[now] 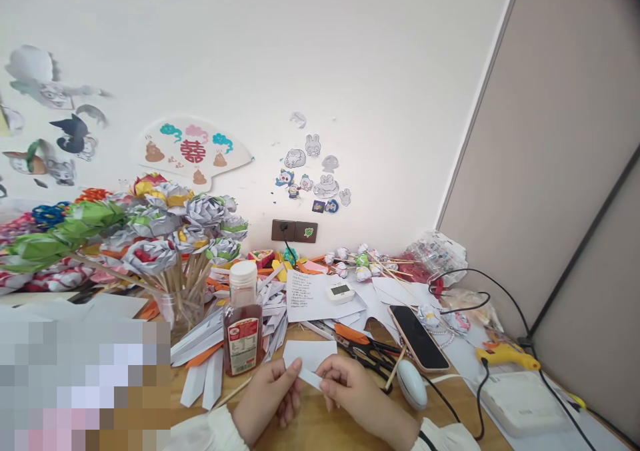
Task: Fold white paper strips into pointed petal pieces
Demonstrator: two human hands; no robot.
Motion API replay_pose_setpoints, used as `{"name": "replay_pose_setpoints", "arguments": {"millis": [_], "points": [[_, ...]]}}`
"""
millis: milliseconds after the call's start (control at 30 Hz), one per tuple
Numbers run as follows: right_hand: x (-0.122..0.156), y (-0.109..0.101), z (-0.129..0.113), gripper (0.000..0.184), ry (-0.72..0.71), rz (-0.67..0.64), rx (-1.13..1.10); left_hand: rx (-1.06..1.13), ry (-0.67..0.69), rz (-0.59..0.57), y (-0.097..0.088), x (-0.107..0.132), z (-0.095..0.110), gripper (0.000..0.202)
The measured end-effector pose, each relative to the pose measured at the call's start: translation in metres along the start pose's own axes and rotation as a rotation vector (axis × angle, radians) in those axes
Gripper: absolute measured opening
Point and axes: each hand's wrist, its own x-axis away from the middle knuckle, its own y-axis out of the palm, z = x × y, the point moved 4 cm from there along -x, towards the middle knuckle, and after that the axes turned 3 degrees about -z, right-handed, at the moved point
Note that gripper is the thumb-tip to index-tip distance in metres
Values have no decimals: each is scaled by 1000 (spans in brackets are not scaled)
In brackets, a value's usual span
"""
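Observation:
Between my two hands, near the front of the table, is a narrow folded strip of white paper (pixel 311 376). My left hand (pixel 273 390) pinches its left end between thumb and fingers. Its right end is gripped by my right hand (pixel 350 388). Just behind the fingers lies a flat white sheet of paper (pixel 313 351), partly covered by them. A bottle of reddish-brown liquid (pixel 243 331) with a white cap stands left of my left hand. Black-handled scissors (pixel 367 358) lie beyond my right hand, beside a pale oval object (pixel 413 384).
Paper flowers on sticks (pixel 175 251) fill a clear container at the left. Folded paper strips (pixel 203 378) are heaped around the bottle. A white timer (pixel 341 292) rests on a written sheet (pixel 300 298). At the right are a phone (pixel 419 338), a yellow glue gun (pixel 507 358) and black cables.

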Motion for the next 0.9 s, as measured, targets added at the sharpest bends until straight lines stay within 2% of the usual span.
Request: {"name": "replay_pose_setpoints", "arguments": {"millis": [100,267,400,633,800,900], "points": [[0,1,-2,15,-17,30,-17,38,4,-6,1,1,0,47],[0,12,-8,21,-23,35,-95,44,-62,-119,7,2,-3,47],[-2,19,-9,27,-3,56,-124,56,-1,-80,1,0,1,49],[-5,13,-2,30,13,83,-31,147,-22,-89,0,3,6,57],[-5,12,-11,31,-22,93,-2,206,-55,-123,-2,-2,4,63],[-11,7,-15,32,-44,148,21,226,-101,-153,-3,-6,4,67]]}}
